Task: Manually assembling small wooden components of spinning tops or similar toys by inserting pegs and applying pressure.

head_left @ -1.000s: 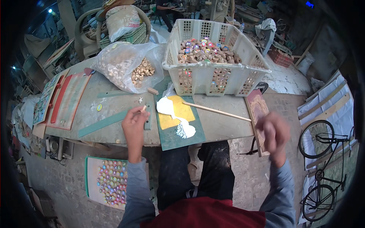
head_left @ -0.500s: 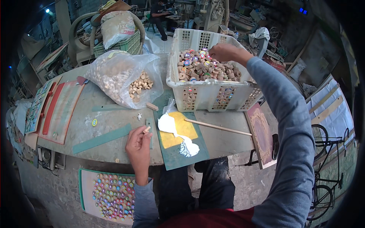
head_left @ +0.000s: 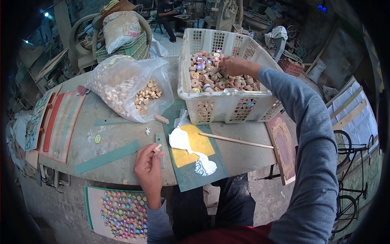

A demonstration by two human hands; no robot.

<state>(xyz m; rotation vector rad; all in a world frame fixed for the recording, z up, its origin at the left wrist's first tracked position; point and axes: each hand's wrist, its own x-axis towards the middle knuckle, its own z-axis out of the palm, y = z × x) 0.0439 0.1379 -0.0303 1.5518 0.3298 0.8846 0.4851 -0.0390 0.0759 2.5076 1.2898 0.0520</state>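
My left hand (head_left: 149, 173) is above the near edge of the table, its thumb and fingers closed on a small pale wooden peg (head_left: 157, 147). My right hand (head_left: 235, 66) reaches into a large white plastic crate (head_left: 233, 95), fingers curled down against the pile of wooden discs (head_left: 211, 76). Many of these have holes through the middle, and some carry coloured tops. Whatever those fingertips grip is hidden. A clear plastic bag (head_left: 111, 87) lies open left of the crate, with short wooden pegs (head_left: 147, 95) at its mouth.
White paste (head_left: 180, 140) covers part of a yellow patch on a green board (head_left: 187, 183). A thin wooden stick (head_left: 239, 140) leans across that board. Green strips (head_left: 107, 157) lie to the left. A tray (head_left: 90, 211) of coloured discs sits low left. One person (head_left: 167, 16) sits far back.
My right hand has moved down and slightly nearer, onto the discs in the crate. My left hand keeps its peg almost in place. The whole view has shifted slightly.
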